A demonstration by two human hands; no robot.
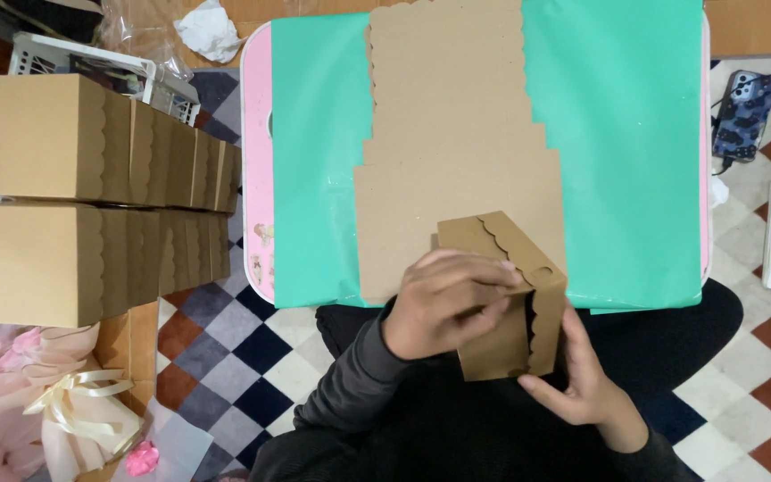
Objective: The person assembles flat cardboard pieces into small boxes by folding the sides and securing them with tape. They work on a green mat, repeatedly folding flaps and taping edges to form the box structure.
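Down near the lap, the left hand (448, 299) lay clamped over the top and near face of a small brown cardboard box (509, 295) with scalloped flap edges, while the right hand (582, 379) cupped its lower right corner, fingers closed against the side. Just beyond the box, a stack of flat scalloped cardboard blanks (457, 134) rested on a green sheet (626, 152) spread over a pink table (259, 161). Well off to the left, two rows of finished boxes (100, 201) stood above a checkered floor (225, 357).

Home packing corner: checkered floor tiles (225, 330), stacked cardboard boxes (109, 205) (scalloped edges).
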